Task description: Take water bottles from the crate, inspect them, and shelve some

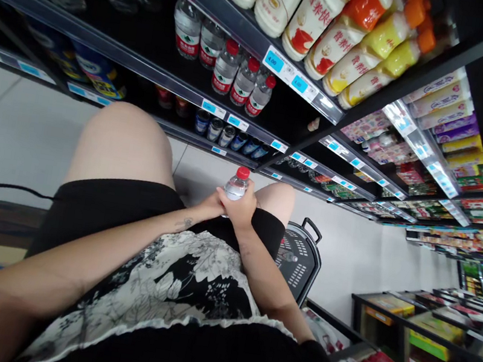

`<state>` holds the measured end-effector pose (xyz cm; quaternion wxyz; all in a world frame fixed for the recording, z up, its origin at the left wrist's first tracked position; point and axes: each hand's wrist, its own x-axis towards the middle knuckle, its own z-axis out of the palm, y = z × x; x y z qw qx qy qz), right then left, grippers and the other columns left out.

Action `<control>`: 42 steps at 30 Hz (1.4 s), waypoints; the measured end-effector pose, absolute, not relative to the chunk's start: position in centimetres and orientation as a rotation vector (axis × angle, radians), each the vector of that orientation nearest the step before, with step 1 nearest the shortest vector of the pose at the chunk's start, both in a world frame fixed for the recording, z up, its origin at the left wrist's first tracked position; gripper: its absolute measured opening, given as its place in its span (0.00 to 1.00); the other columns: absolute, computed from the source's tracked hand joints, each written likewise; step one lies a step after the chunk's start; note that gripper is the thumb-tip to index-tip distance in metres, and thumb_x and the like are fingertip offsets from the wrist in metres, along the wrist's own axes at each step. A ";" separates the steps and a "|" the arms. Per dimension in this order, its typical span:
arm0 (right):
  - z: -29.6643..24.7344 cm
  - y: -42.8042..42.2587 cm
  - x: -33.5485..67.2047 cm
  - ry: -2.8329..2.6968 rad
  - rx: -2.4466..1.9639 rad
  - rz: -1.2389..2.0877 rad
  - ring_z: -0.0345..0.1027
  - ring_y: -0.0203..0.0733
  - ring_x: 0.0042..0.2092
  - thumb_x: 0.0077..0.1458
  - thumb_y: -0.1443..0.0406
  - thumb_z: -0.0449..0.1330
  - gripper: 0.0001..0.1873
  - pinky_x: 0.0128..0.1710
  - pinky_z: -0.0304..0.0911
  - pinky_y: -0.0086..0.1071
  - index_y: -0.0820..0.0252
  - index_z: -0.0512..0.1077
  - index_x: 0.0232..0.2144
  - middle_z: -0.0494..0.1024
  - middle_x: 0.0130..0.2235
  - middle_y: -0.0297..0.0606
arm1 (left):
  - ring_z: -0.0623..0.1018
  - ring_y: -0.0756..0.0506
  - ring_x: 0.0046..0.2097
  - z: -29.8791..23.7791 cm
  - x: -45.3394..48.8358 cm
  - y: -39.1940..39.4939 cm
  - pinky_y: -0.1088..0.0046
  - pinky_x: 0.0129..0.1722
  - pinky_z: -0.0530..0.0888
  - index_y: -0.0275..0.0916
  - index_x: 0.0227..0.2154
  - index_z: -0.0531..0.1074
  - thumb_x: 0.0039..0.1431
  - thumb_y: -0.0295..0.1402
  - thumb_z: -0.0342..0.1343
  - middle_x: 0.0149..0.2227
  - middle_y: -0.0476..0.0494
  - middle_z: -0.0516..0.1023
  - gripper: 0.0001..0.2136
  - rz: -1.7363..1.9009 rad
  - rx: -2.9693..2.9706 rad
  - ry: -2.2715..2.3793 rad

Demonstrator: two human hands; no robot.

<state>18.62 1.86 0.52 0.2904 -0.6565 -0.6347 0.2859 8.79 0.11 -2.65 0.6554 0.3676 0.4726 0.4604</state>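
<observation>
A small clear water bottle [236, 188] with a red cap stands upright between my two hands, over my lap and between my knees. My right hand [243, 207] wraps round the bottle's right side and front. On the other side, my left hand [214, 203] closes against the lower part of the bottle; some of its fingers are hidden behind my right hand. The bottle's label and base are mostly covered by the hands. Similar red-capped water bottles [243, 83] stand in a short row on the shelf in front of me.
A black shopping basket [316, 266] sits at my right with a clear bottle [290, 256] in it. Ahead, shelves carry drink bottles [311, 17] above and cans [228, 135] below. Tiled floor [350, 247] runs off to the right, beside low display stands [400, 335].
</observation>
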 end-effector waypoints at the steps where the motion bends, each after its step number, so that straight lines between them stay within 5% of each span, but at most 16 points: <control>1: 0.4 1.8 18.5 -1.672 -1.742 0.745 0.74 0.57 0.52 0.42 0.51 0.74 0.37 0.53 0.70 0.45 0.55 0.67 0.52 0.79 0.46 0.46 | 0.78 0.39 0.41 -2.8 8.8 0.2 0.61 0.50 0.75 0.36 0.30 0.75 0.38 0.28 0.62 0.34 0.42 0.82 0.12 1.067 0.834 1.051; 8: 0.0 1.7 18.3 -1.647 -1.849 0.713 0.72 0.58 0.56 0.45 0.50 0.72 0.36 0.57 0.67 0.48 0.55 0.67 0.53 0.77 0.50 0.49 | 0.79 0.38 0.42 -4.0 9.0 0.4 0.61 0.50 0.75 0.37 0.33 0.75 0.35 0.28 0.61 0.35 0.42 0.83 0.16 1.058 0.849 1.078; 13: 0.0 2.0 18.6 -1.625 -1.723 0.736 0.74 0.55 0.50 0.44 0.52 0.72 0.34 0.52 0.70 0.45 0.53 0.67 0.51 0.78 0.44 0.45 | 0.79 0.39 0.39 -4.1 8.8 0.1 0.62 0.45 0.76 0.38 0.29 0.74 0.36 0.29 0.62 0.29 0.46 0.80 0.12 0.968 0.817 1.122; 19: 0.4 2.4 19.5 -1.782 -1.695 0.867 0.75 0.50 0.47 0.57 0.52 0.60 0.24 0.53 0.68 0.42 0.53 0.66 0.53 0.79 0.45 0.41 | 0.80 0.39 0.39 -3.2 8.5 0.0 0.63 0.43 0.76 0.37 0.37 0.77 0.33 0.35 0.68 0.33 0.45 0.83 0.22 0.969 0.676 1.167; 31: -0.1 2.6 20.2 -1.775 -1.672 0.927 0.75 0.48 0.45 0.58 0.56 0.56 0.23 0.54 0.67 0.40 0.53 0.67 0.55 0.80 0.43 0.37 | 0.81 0.38 0.38 -3.6 8.6 0.2 0.64 0.39 0.77 0.37 0.38 0.76 0.28 0.36 0.73 0.34 0.44 0.83 0.27 0.957 0.630 1.156; 42: -0.6 2.7 20.9 -1.763 -1.554 1.001 0.76 0.47 0.47 0.57 0.55 0.56 0.24 0.53 0.68 0.37 0.53 0.67 0.55 0.81 0.44 0.37 | 0.81 0.37 0.41 -3.9 8.4 0.4 0.62 0.46 0.75 0.36 0.40 0.76 0.31 0.33 0.71 0.36 0.43 0.84 0.26 0.968 0.710 1.164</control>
